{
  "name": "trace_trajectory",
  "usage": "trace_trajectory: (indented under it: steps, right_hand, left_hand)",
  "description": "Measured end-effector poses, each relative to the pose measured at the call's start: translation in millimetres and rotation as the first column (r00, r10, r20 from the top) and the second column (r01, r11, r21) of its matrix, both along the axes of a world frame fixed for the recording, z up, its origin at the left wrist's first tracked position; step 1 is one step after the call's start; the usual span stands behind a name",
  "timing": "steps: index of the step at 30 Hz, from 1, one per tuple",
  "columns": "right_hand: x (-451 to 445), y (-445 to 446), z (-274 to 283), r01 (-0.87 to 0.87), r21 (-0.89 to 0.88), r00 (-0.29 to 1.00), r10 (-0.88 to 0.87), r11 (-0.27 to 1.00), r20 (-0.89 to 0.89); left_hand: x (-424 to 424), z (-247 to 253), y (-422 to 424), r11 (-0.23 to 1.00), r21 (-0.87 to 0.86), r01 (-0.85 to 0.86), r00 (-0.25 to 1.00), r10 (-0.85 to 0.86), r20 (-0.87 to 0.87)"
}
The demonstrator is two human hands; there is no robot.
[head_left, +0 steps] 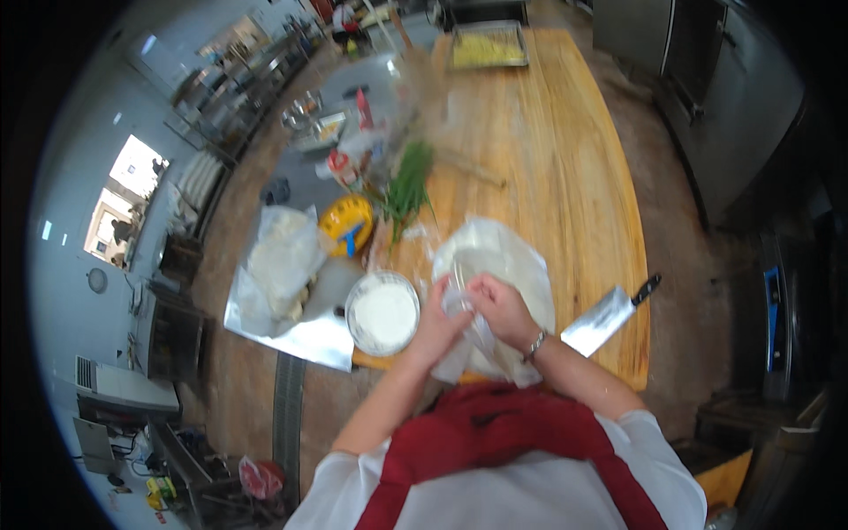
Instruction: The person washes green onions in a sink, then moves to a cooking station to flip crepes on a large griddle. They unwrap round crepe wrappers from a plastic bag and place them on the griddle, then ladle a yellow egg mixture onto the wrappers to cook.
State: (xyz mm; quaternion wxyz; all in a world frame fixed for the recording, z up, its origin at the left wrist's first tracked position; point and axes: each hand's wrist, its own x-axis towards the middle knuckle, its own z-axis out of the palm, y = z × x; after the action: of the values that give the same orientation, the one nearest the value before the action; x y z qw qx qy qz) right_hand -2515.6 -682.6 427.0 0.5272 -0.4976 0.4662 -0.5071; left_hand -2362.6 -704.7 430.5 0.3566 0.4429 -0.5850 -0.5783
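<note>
My left hand (445, 322) and my right hand (505, 310) meet in front of me, both gripping a bunched piece of thin translucent plastic (457, 301). Beneath them a large round white sheet or bag (527, 265) is spread on the wooden worktop (563, 165); what lies in it I cannot tell. To the left of my hands stands a patterned bowl (383, 313) of white powder. A cleaver (599, 322) with a black handle lies to the right, close to my right forearm. Green leafy stalks (409, 189) lie beyond the bowl.
Farther left are a yellow round container (346, 222) with a blue tool on it and a plastic-covered pale heap (281, 258) on metal. A red-capped jar (340, 165) and a tray (321, 132) stand behind. At the far end sits a metal tray (489, 48) of yellow pieces.
</note>
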Motion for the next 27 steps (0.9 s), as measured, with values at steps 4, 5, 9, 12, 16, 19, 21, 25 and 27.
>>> trace_trajectory:
  steps: [4,5,9,12,16,19,21,25,27]
  right_hand:
    - [9.9,7.2,-18.2,0.013,-0.006,0.997,-0.012,1.000,0.082]
    - [11.1,9.5,-17.7,0.017,-0.013,0.993,-0.016,1.000,0.113]
    - [2.6,10.3,-11.9,0.050,-0.264,0.978,-0.101,0.963,-0.184]
    - [-2.6,12.4,-10.6,0.083,-0.277,0.959,-0.152,0.957,-0.240]
    - [4.4,16.8,4.0,0.075,-0.364,0.913,-0.211,0.928,-0.350]
    - [12.1,16.1,6.3,0.070,-0.365,0.909,-0.210,0.928,-0.361]
    - [10.3,15.8,6.8,0.076,-0.361,0.911,-0.211,0.930,-0.354]
    - [-14.2,21.4,-4.5,0.141,-0.299,0.908,-0.244,0.944,-0.340]
    - [-28.9,24.1,-12.9,0.197,-0.300,0.902,-0.292,0.934,-0.318]
  left_hand:
    - [13.6,1.3,5.2,0.999,0.031,-0.035,0.997,0.033,0.067]
    - [15.1,1.3,7.4,0.998,0.035,-0.046,0.994,0.042,0.100]
    - [20.9,11.8,7.5,0.996,0.054,-0.076,0.989,0.069,0.135]
    - [32.5,16.1,6.5,0.995,0.054,-0.082,0.985,0.073,0.158]
    - [30.4,18.6,7.4,0.999,-0.040,-0.035,0.948,0.046,0.316]
    - [22.2,18.2,6.0,0.995,-0.101,-0.007,0.906,0.049,0.420]
    - [22.2,18.7,5.1,0.993,-0.117,-0.009,0.892,0.060,0.448]
    - [45.7,10.7,-2.3,0.998,-0.037,-0.057,0.942,0.066,0.330]
    - [55.3,10.5,-5.3,0.998,-0.007,-0.063,0.949,0.062,0.310]
